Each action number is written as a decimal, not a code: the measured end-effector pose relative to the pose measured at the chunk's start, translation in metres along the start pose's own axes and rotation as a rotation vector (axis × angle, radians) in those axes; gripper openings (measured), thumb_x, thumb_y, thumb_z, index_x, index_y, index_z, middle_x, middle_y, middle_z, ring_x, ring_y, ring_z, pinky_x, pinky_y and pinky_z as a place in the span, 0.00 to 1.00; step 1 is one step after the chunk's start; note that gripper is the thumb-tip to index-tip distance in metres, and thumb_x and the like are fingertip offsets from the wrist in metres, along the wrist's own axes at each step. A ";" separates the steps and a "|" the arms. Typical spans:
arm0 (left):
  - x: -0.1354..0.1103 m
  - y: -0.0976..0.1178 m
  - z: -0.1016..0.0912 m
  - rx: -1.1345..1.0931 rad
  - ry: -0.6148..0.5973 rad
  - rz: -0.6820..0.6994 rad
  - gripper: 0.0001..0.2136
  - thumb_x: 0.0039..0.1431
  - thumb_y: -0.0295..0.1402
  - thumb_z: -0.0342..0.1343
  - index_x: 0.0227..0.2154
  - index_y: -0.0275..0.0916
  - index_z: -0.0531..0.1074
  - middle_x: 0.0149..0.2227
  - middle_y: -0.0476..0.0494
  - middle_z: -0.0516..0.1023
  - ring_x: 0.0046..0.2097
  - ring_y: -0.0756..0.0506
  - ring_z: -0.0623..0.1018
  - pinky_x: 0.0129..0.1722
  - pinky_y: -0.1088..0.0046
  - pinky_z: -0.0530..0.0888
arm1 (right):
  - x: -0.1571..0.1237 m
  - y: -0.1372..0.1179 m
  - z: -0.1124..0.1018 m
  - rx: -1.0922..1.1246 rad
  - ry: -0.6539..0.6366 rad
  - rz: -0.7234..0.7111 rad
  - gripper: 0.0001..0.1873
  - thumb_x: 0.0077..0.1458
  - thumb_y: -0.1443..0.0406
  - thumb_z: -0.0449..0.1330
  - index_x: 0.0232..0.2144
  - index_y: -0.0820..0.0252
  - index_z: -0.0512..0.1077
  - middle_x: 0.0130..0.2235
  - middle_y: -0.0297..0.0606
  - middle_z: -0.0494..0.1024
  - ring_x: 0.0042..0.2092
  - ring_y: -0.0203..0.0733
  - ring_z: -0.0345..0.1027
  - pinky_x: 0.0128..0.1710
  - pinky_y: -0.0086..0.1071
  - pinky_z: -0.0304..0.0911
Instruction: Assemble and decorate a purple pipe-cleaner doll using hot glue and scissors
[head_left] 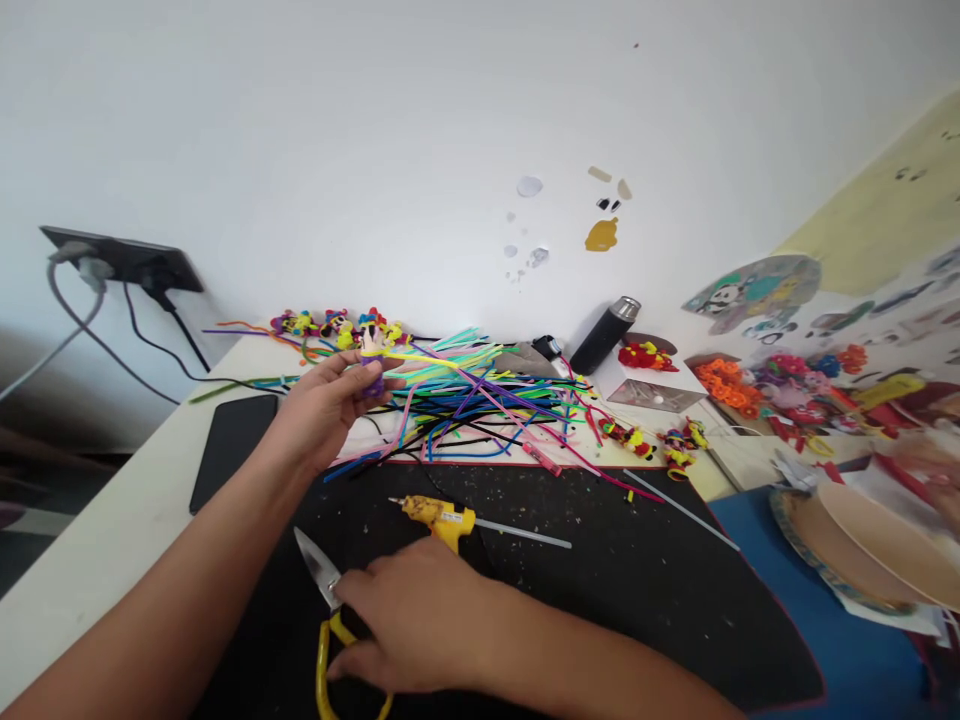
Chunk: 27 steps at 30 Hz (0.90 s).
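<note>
My left hand [330,395] is raised over the back of the table, its thumb and fingers pinching a small pipe cleaner figure [373,372] with a purple body. A yellow strand stretches rightward from it; the fingers cover part of the figure. Lower down, my right hand [424,615] is closed at the pivot and handles of yellow-handled scissors [324,655], whose blades point up and left over the black mat [600,580]. Just beyond that hand lies a yellow glue gun [439,515] with a clear glue stick [525,533] in its rear end.
Loose pipe cleaners [480,400] heap along the wall. Finished small figures [679,450] lie at both ends of the heap. A phone [234,450] is at left, a black flask [606,335] leans at the back, and a bowl [885,540] stands at right near another person's hand [941,490].
</note>
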<state>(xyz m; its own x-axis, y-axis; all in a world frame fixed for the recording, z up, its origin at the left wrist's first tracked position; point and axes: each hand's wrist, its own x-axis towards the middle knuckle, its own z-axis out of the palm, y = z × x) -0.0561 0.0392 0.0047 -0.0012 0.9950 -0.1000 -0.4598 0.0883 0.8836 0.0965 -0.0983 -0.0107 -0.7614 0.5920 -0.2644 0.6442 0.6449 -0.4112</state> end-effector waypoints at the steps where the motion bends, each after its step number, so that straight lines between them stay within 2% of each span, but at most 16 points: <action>1: 0.000 0.001 -0.001 -0.004 0.003 0.001 0.16 0.47 0.30 0.75 0.32 0.39 0.72 0.41 0.45 0.88 0.38 0.45 0.87 0.37 0.75 0.81 | 0.001 -0.004 0.004 -0.036 -0.027 -0.004 0.24 0.63 0.48 0.64 0.49 0.62 0.76 0.38 0.46 0.86 0.36 0.55 0.82 0.30 0.39 0.71; 3: 0.000 0.003 -0.002 -0.006 0.003 0.002 0.17 0.46 0.31 0.76 0.32 0.40 0.72 0.40 0.46 0.88 0.37 0.46 0.87 0.36 0.76 0.80 | 0.003 -0.010 0.013 -0.086 0.022 -0.006 0.19 0.63 0.57 0.65 0.50 0.63 0.74 0.38 0.45 0.86 0.34 0.53 0.82 0.28 0.38 0.71; 4: 0.000 0.004 -0.003 -0.007 -0.003 0.002 0.17 0.46 0.31 0.76 0.32 0.40 0.72 0.40 0.46 0.88 0.37 0.46 0.86 0.36 0.76 0.80 | 0.003 -0.012 0.017 -0.094 0.034 0.003 0.18 0.63 0.58 0.66 0.50 0.63 0.74 0.37 0.44 0.86 0.33 0.53 0.82 0.27 0.38 0.71; 9: 0.001 0.009 -0.008 -0.020 -0.026 0.010 0.20 0.43 0.34 0.79 0.32 0.39 0.72 0.39 0.47 0.88 0.35 0.48 0.85 0.36 0.78 0.80 | 0.003 -0.014 0.034 -0.119 0.140 0.077 0.22 0.62 0.51 0.67 0.48 0.62 0.74 0.36 0.43 0.84 0.32 0.53 0.81 0.26 0.39 0.72; 14: 0.000 0.011 -0.010 -0.014 -0.061 0.026 0.17 0.46 0.35 0.78 0.34 0.37 0.77 0.41 0.45 0.88 0.36 0.50 0.83 0.35 0.80 0.78 | 0.004 -0.014 0.051 -0.124 0.179 0.112 0.20 0.63 0.54 0.65 0.49 0.63 0.72 0.35 0.43 0.82 0.33 0.52 0.80 0.26 0.38 0.73; 19: -0.001 0.015 -0.010 -0.016 -0.080 0.036 0.13 0.51 0.33 0.75 0.35 0.37 0.78 0.43 0.42 0.88 0.37 0.49 0.83 0.34 0.80 0.77 | 0.004 -0.013 0.053 -0.087 0.169 0.159 0.20 0.62 0.54 0.61 0.50 0.62 0.72 0.37 0.44 0.83 0.32 0.53 0.80 0.27 0.39 0.73; 24: -0.005 0.018 -0.009 -0.027 -0.079 0.050 0.12 0.51 0.32 0.75 0.33 0.38 0.77 0.43 0.43 0.88 0.36 0.50 0.83 0.34 0.81 0.77 | -0.003 -0.012 0.042 0.114 0.169 0.217 0.22 0.59 0.53 0.62 0.52 0.58 0.75 0.41 0.44 0.85 0.37 0.52 0.81 0.32 0.36 0.71; 27: -0.006 0.019 -0.008 -0.036 -0.084 0.044 0.14 0.49 0.33 0.76 0.34 0.38 0.77 0.41 0.44 0.88 0.35 0.50 0.83 0.34 0.81 0.77 | -0.006 -0.010 0.039 0.377 0.214 0.298 0.21 0.54 0.54 0.67 0.49 0.54 0.78 0.36 0.37 0.84 0.34 0.45 0.78 0.30 0.31 0.66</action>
<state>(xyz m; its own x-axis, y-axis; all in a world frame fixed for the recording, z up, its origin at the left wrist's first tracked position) -0.0720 0.0346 0.0181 0.0517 0.9984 -0.0215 -0.4928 0.0442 0.8690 0.0921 -0.1273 -0.0386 -0.4916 0.8341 -0.2502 0.7297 0.2378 -0.6410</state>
